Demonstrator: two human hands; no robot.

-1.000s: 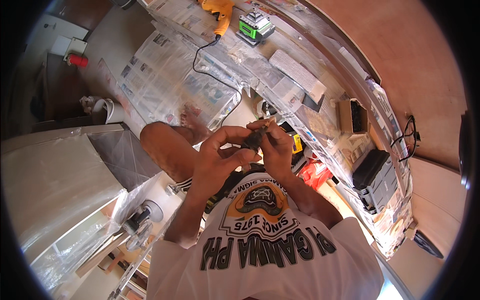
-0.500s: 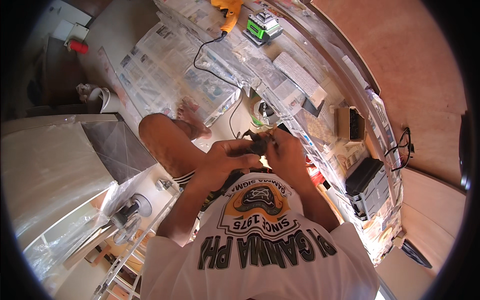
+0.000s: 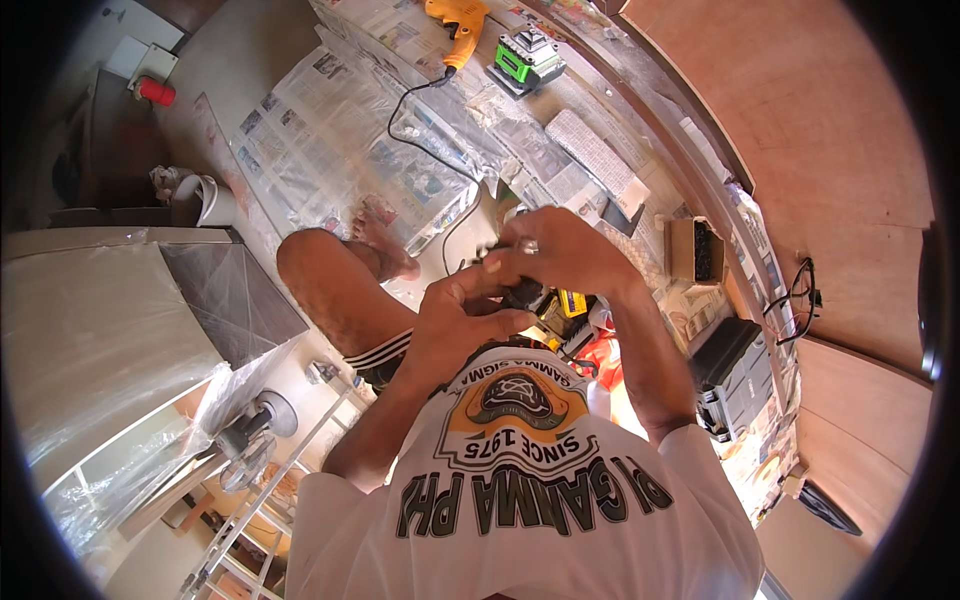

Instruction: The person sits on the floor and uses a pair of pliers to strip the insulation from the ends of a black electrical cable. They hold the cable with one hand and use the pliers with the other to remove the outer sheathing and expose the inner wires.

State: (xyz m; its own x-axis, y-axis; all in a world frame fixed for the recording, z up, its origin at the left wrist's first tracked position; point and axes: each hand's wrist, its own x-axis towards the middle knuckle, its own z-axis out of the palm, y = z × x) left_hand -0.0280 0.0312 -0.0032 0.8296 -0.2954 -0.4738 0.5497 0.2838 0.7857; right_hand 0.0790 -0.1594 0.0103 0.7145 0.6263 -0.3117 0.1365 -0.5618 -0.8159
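My right hand (image 3: 572, 257) is now reaching higher and arching over the small dark piece (image 3: 525, 293) near the middle of the frame, where half a second ago it was sitting lower, at the piece's right side; the move is leaving less of the piece showing and putting both hands on closer work with it. My left hand (image 3: 462, 318) is holding the piece from the left, thumb and fingers closing narrowly around it. The right is bending at the wrist, its fingers curling together by the piece's upper end; whether they are gripping it I cannot tell, as the knuckles are hiding the contact.

Just below the right hand, a yellow item (image 3: 573, 303) is showing, with something red (image 3: 603, 358) lying lower. Farther right, an open cardboard box (image 3: 684, 250) is holding small black bits, and a grey case (image 3: 738, 385) is resting below it on newspaper. At the top, an orange power tool (image 3: 460, 30) is trailing its cord (image 3: 389, 125) beside a green-and-silver device (image 3: 527, 60). At lower left, a fan (image 3: 275, 413) is standing near a white ladder (image 3: 243, 535).
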